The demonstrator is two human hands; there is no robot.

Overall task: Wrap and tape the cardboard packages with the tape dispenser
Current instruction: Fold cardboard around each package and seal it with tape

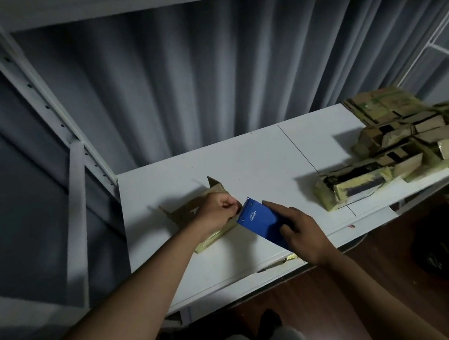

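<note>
- The white shelf board (258, 154) is the work surface; it sits in a pale metal rack with a grey curtain (206, 74) behind it.
- On the right part of the board lies a heap of wrapped packages (399, 144), already covered with yellowish tape. They lie well apart from the hands, so I judge them as finished.
- The cardboard package (186, 214) in work lies on the left part of the board, near the front edge. Some flaps of it stand up at the far side. It looks like thin, light cardboard, stiff across a flat face but easy to bend at the folds, so it will probably slide on the smooth board if nobody holds it down.
- The blue tape dispenser (260, 223) is just beside the package on its right, with the toothed edge pointing to the left hand. It is rigid plastic and seems easy to hold by its flat sides. The roll itself is hidden.
- The right hand (300, 231) holds the dispenser from above at its back part, fingers bent around the body.
- The left hand (218, 208) rests on the package, its fingers curled, and it seems to pinch something small at the toothed edge, maybe the tape end; the tape itself I cannot see clearly.
- My judgement: it is best to press the package on a flat face, not on the flaps, and to pull the tape slowly, because thin tape tears or sticks to itself easily.
</note>
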